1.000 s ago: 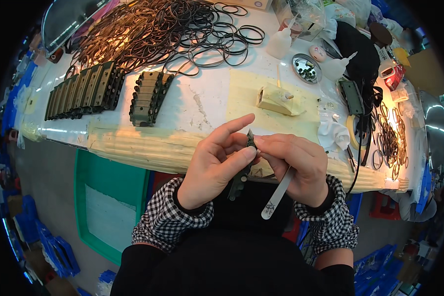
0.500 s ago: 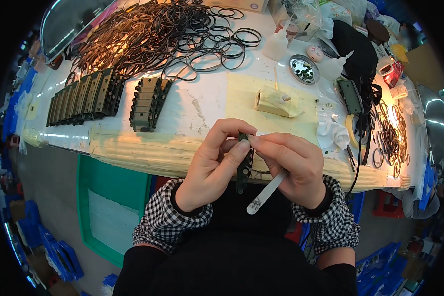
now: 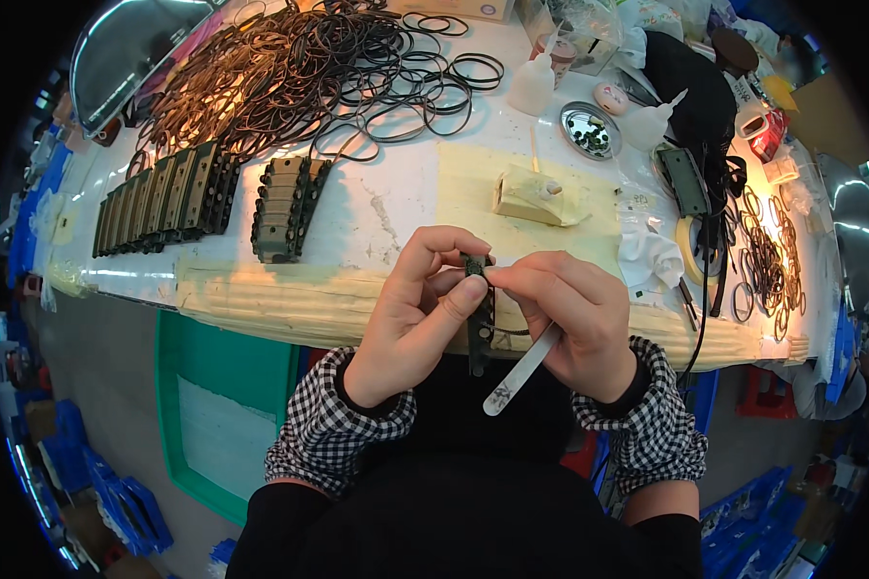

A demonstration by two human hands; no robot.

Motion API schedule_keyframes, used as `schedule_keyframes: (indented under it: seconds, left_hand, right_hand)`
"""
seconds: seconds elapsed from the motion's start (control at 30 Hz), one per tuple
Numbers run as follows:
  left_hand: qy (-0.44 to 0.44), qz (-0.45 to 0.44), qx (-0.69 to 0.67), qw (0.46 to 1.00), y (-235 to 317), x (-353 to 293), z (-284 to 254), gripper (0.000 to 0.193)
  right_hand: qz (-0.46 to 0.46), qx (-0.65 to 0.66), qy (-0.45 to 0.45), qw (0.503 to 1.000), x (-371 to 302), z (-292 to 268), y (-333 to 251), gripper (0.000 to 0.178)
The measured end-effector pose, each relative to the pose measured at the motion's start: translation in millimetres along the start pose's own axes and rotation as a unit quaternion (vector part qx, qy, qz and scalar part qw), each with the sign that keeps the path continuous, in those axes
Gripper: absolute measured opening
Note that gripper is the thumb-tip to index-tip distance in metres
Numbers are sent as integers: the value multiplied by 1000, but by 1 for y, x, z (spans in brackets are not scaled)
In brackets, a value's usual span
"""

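My left hand [image 3: 410,323] holds a narrow dark green part [image 3: 479,349] upright between thumb and index finger, above the table's padded front edge. Along the part's side run small round shapes. The fingertips of my right hand [image 3: 584,314] are pinched at its upper end; what lies between them is too small to make out. A flat, pale strip-like tool [image 3: 523,374] with a rounded end is tucked in my right hand and points down to the left. Between the part and my right hand runs a thin dark cord or band [image 3: 510,332].
Similar green parts stand in a long row [image 3: 164,201] and a shorter stack [image 3: 288,210] on the left. Behind them lies a heap of dark loops [image 3: 261,72]. A yellow taped block [image 3: 526,198], a round dish [image 3: 567,124] and a squeeze bottle [image 3: 531,85] stand beyond my hands.
Both hands keep their grip on the part, which has turned slightly and shows more of its upper end. The whole view has shifted a little.
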State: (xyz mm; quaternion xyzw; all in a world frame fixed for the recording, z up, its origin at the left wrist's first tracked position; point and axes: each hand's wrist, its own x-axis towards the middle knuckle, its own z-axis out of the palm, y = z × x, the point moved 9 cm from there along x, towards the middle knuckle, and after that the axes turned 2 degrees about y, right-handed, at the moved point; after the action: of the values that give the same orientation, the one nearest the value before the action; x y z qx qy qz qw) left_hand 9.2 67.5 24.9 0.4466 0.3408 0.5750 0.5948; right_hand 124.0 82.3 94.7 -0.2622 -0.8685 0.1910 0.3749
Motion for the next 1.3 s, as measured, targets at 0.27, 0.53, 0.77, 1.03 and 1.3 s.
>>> schedule_keyframes:
  seconds: [0.27, 0.53, 0.77, 1.03, 1.3]
  left_hand:
    - [-26, 3, -2, 1000, 6, 2, 5, 29]
    - [-16, -2, 1, 1000, 8, -1, 6, 37]
    - [-7, -10, -19, 1000, 4, -3, 7, 36]
    - [-19, -81, -83, 993, -6, -6, 7, 33]
    - [1, -75, -79, 994, -6, -6, 8, 31]
  right_hand:
    - [30, 40, 33, 998, 0, -6, 3, 36]
    - [78, 76, 43, 993, 4, -6, 7, 28]
    - [51, 89, 43, 994, 3, -6, 7, 27]
    - [-6, 23, 35, 999, -1, -6, 2, 34]
    - [-38, -38, 10, 999, -2, -4, -4, 42]
